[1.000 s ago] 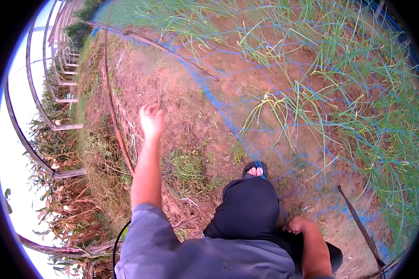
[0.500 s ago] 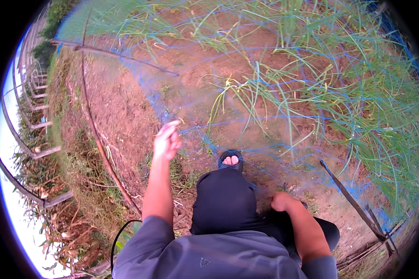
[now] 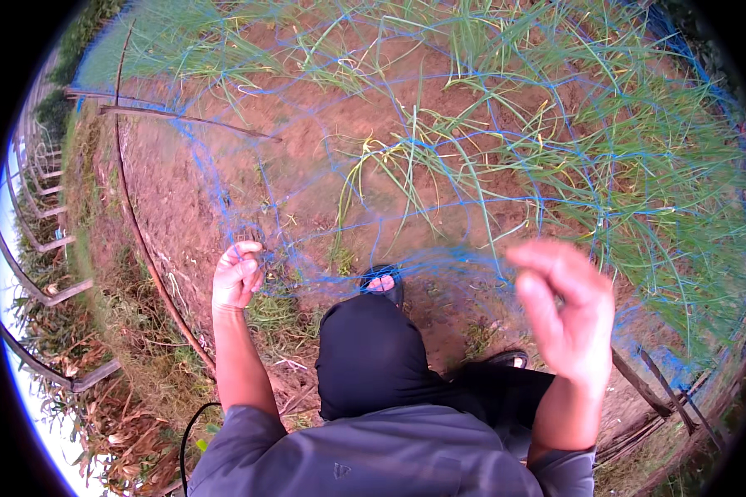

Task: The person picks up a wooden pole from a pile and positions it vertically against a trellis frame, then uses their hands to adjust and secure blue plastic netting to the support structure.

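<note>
A blue mesh net [image 3: 439, 263] spreads over the soil and the green, onion-like plants [image 3: 464, 157], its near edge gathered in loose folds between my hands. My left hand [image 3: 239, 280] is raised at the net's left end, fingers curled closed around its strands. On the other side, my right hand [image 3: 565, 311] is lifted higher, thumb and forefinger bent with a gap between their tips and the other fingers folded. It is slightly blurred beside the net, and I see no strand gripped in it.
My sandaled foot [image 3: 381, 286] stands close to the net's edge. A thin curved pole [image 3: 145, 240] runs along the left, and a stick [image 3: 191, 118] lies across the net's far left. Wooden stakes [image 3: 642, 385] stand at lower right. Dry stalks [image 3: 116, 414] and a fence [image 3: 75, 291] border the left.
My right hand has risen from low beside my knee to the right of the net's edge. My left hand has shifted left and slightly down, and the view has moved a little.
</note>
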`<state>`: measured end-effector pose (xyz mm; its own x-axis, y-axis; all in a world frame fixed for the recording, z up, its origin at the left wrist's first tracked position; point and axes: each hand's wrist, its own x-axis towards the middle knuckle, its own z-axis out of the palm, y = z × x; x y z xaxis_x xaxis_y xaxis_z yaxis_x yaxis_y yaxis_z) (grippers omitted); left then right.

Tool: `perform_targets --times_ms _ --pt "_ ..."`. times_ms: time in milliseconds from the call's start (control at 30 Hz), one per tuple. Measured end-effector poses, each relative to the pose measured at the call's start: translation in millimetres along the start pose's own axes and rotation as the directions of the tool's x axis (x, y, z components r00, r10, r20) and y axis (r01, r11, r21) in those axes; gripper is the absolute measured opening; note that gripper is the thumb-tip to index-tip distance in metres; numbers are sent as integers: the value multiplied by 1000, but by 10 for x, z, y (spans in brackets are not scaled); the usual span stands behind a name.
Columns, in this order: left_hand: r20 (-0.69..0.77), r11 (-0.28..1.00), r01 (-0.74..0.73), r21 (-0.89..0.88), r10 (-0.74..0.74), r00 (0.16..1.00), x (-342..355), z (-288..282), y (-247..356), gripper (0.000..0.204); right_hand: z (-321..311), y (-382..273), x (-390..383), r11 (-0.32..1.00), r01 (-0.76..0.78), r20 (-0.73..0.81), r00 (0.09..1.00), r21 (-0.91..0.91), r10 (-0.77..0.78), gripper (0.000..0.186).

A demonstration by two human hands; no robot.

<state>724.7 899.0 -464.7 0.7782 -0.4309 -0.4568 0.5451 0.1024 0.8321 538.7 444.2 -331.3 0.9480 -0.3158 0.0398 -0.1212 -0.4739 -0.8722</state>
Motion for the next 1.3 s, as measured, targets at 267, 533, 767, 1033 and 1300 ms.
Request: perform_targets --times_ms 267,533,767,1033,1300 --pt "43 991 124 49 -126 991 -14 65 -95 29 803 854 1329 832 37 374 904 -553 208 22" --pt "44 974 224 20 -225 973 -13 -27 -175 27 1278 1319 1666 660 -74 493 604 -748 626 48" --pt "-16 959 271 88 -270 963 230 26 -384 22 1209 1516 1601 489 -834 345 551 255 760 69" --pt "-433 938 306 163 -211 876 370 52 -315 43 905 1422 1497 390 -641 370 730 661 574 53" --pt "-401 843 -372 389 518 756 810 528 1108 40 856 1100 1311 337 -517 319 808 787 495 44"
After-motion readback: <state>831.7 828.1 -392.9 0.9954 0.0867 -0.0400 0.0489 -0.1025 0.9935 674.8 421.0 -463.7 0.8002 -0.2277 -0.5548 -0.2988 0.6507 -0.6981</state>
